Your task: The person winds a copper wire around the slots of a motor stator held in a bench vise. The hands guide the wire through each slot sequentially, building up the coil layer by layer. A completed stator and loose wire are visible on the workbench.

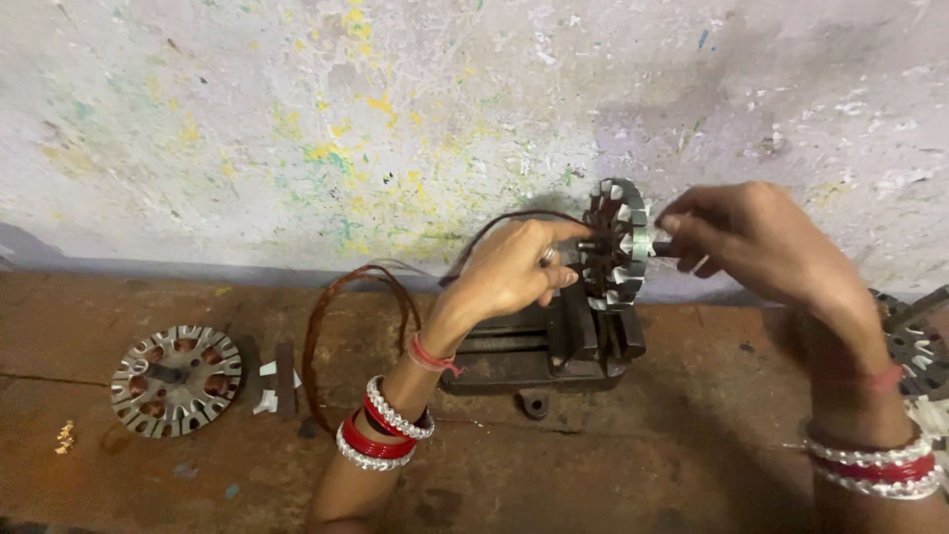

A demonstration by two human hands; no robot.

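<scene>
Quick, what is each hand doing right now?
Left hand: grip closed, pinching copper wire at the slotted metal core.
Right hand: grip closed on the core's far side; what it pinches cannot be told.

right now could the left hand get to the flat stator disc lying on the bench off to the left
Probably yes. The left hand is busy at the upright stator clamped in the vise, but nothing lies between it and the flat stator disc except a copper wire loop on the bench.

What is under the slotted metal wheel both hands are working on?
The slotted wheel stands upright in a dark iron vise on the wooden bench. The left hand and right hand flank it. How the vise grips it is hidden behind the left hand.
</scene>
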